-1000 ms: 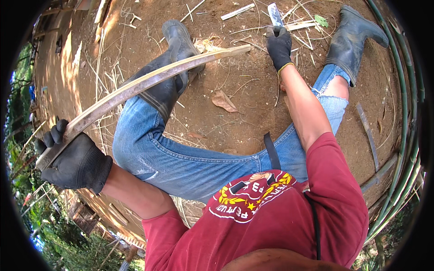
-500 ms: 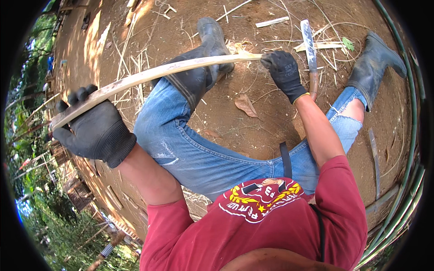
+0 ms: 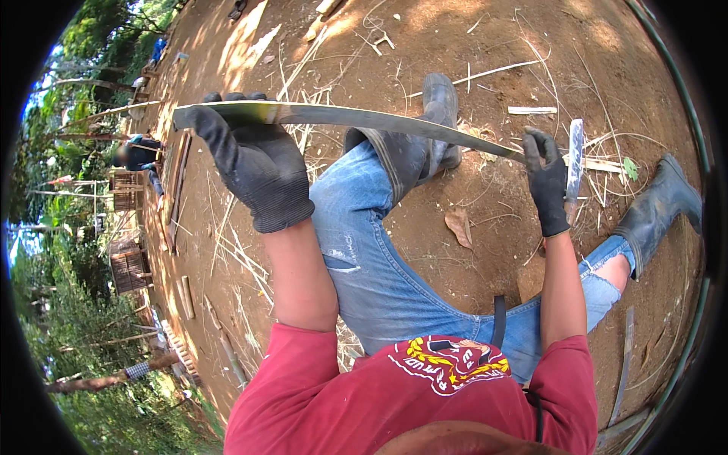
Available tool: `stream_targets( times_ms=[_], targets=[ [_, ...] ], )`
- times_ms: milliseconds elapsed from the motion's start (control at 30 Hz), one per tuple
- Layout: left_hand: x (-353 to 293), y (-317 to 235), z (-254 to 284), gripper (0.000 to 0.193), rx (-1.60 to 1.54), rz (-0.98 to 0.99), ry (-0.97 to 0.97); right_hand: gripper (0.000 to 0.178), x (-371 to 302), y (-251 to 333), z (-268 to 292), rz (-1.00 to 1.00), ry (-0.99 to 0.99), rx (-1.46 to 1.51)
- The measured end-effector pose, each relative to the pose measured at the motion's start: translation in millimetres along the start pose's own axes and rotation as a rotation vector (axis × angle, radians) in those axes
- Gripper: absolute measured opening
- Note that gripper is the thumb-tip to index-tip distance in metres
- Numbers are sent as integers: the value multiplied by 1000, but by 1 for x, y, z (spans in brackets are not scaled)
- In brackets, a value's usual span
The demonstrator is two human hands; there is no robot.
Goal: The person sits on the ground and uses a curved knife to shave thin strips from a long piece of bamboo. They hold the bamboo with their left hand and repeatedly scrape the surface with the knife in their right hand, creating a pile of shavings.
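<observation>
The slat [image 3: 364, 119], spanning left to right over the left boot [image 3: 438, 95], looks light, springy and splintery, best held near its ends: the left hand [image 3: 277, 171] has its grip wrapped around one, and I cannot tell whether the right hand [image 3: 547, 188], half-curled, pinches the other.
</observation>
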State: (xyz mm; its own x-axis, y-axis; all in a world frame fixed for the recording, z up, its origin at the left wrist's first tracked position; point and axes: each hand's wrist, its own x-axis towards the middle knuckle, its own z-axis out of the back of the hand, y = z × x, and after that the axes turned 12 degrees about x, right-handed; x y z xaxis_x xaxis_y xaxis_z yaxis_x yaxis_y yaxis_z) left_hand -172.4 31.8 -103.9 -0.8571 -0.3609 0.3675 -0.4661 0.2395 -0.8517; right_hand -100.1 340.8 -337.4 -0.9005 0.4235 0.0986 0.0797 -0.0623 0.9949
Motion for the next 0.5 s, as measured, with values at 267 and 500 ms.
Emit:
stream_targets(
  times_ms=[267,500],
  targets=[
    [-5,-2,0,34,159,-125,-80,47,-21,113,-109,454,313,-61],
    [-10,-3,-7,36,303,-211,-121,50,-20,141,-134,660,325,-153]
  ],
)
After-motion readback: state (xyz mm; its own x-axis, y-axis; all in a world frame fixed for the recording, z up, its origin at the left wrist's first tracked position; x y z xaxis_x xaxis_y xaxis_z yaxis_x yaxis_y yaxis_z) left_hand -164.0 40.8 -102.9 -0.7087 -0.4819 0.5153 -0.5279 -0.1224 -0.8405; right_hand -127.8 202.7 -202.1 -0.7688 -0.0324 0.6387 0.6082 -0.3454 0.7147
